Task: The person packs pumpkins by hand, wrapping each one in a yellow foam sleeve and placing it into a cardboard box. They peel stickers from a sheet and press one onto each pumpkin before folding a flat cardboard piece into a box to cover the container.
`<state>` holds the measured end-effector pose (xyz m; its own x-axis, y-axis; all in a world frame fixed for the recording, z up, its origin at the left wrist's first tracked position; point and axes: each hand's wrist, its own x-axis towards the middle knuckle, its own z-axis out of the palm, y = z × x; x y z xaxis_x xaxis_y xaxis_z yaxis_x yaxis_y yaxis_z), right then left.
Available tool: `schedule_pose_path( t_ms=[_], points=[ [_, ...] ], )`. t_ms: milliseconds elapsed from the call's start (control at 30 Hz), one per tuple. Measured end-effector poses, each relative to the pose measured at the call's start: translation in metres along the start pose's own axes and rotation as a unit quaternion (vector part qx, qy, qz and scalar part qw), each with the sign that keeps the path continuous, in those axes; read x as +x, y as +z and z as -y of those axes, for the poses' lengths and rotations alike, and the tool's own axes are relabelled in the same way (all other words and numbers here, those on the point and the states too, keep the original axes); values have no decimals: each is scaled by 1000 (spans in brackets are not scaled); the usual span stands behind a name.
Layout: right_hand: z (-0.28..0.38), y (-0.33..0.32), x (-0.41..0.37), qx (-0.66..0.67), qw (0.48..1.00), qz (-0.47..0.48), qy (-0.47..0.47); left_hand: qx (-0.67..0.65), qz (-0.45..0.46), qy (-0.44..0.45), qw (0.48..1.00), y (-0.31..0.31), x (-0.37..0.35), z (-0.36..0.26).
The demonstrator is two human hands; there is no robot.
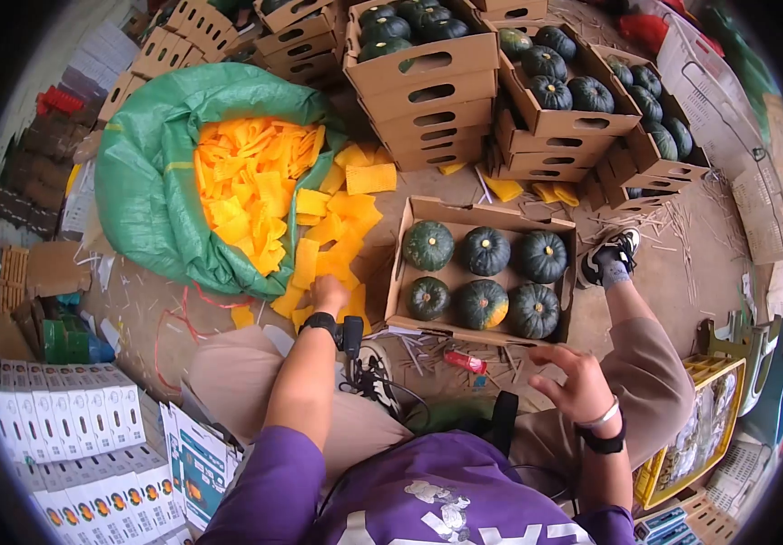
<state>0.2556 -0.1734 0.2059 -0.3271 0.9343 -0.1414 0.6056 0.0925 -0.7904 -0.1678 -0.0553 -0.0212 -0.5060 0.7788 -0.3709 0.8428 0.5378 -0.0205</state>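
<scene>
My left hand [329, 295] is down among loose yellow foam net sleeves [344, 227] on the floor; its fingers are curled in at one of them, with the fingertips hidden. My right hand [582, 386] hangs in the air near the lower right corner of a cardboard box [398, 289], thumb and fingers apart, holding nothing. Inside that box, several dark green squashes [484, 252] stand in two rows; one in the front row [482, 304] has an orange patch.
A green woven sack [142, 182] full of yellow foam sleeves slumps at the left. Stacked cardboard boxes [428, 100] of squashes rise at the back. White printed cartons [64, 409] stand lower left, a yellow crate [695, 436] lower right. A red packet [465, 361] lies before the box.
</scene>
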Motion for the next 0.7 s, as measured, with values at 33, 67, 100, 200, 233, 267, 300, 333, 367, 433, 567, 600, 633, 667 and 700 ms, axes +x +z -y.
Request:
schedule_pose_path(
  t_ms=[33, 67, 100, 200, 233, 267, 300, 333, 367, 433, 567, 600, 633, 667, 700],
  points=[
    [7, -22, -18, 66, 997, 20, 17, 15, -17, 47, 999, 14, 3, 6],
    [7, -46, -45, 130, 990, -4, 48, 27, -34, 94, 995, 24, 6, 11],
    [4, -67, -80, 206, 973, -75, 76, 28, -28, 107, 994, 31, 8, 9],
    [18, -136, -192, 49, 920, -243, 303, 55, -77, 90, 991, 37, 6, 3],
    [16, -158, -223, -116, 871, -179, 442, 49, -2, 91, 995, 20, 8, -5],
    [27, -172, -246, -310, 839, -91, 438, 46, 72, 92, 992, 9, 13, -8],
    [33, -166, -258, -382, 837, -121, 373, 46, 72, 101, 991, 17, 27, -3],
    [39, -161, -267, -449, 827, -152, 303, 47, 74, 105, 991, 12, 34, -2],
    [78, -149, -211, -314, 865, -133, 367, 32, 77, 128, 988, 3, 40, -5],
    [89, -122, -165, -206, 943, -99, 243, -58, 19, 149, 987, -28, 31, -17],
    [49, -28, -47, -59, 996, -70, 5, -251, -91, 286, 920, -152, -79, -43],
    [45, 0, -19, -67, 987, -133, -54, -287, -81, 363, 883, -170, -105, -41],
    [47, 26, 6, 62, 984, -150, -77, -294, 10, 394, 871, -190, -140, -41],
    [53, 49, 24, 175, 969, -148, -95, -300, 100, 422, 850, -203, -174, -38],
    [63, 66, 36, 262, 954, -102, -102, -289, 99, 481, 822, -205, -201, -34]
  ],
)
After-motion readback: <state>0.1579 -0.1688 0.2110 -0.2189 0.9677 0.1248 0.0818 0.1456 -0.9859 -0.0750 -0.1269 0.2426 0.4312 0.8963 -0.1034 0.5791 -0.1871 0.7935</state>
